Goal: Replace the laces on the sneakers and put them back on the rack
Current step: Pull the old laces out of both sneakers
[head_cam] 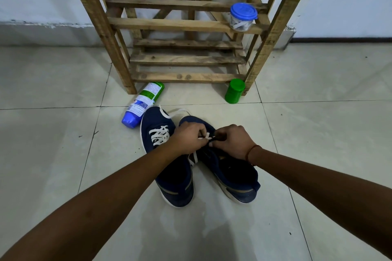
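The left hand point(186, 139) and right hand point(233, 144) each pinch one white lace point(206, 136) over the right sneaker point(233, 176), with the left sneaker point(169, 176), already laced, just left of the grip. Beyond the grip are one wooden rack point(186, 23) holding one blue-lidded tub point(242, 17), one green jar point(234, 91) and one fallen spray bottle point(142, 105) whose label print is too small to read.

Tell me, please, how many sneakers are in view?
2. The laced sneaker lies on the left; the other sneaker sits beside it, under the left hand and right hand. None appears hidden.
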